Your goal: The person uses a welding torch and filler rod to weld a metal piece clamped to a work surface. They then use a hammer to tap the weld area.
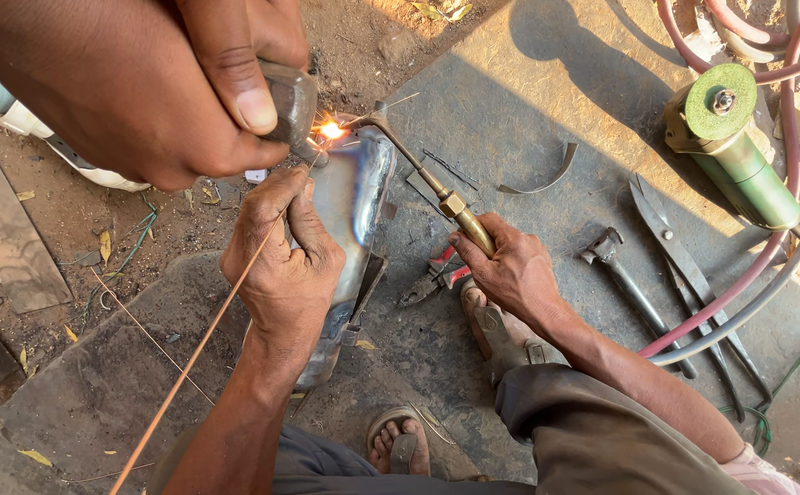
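Observation:
My left hand [282,266] pinches a thin copper-coloured filler rod [200,344] and rests on a shiny, dented sheet-metal body [354,197] that stands on the slab. The rod's tip reaches the bright flame [331,130] at the top of the metal body. My right hand [510,270] grips a brass gas torch [436,188], its bent nozzle aimed at the same spot. Another person's large hand [134,92] comes in from the upper left and holds a small metal piece [292,101] against the heated joint. My sandalled feet [400,445] show below.
On the grey slab [528,101] to the right lie a green angle grinder [734,147], long shears [679,261], pincers [624,275] and a curved metal strip [546,179]. Red-handled pliers [436,275] lie under the torch. Red and grey hoses [766,266] curve along the right edge.

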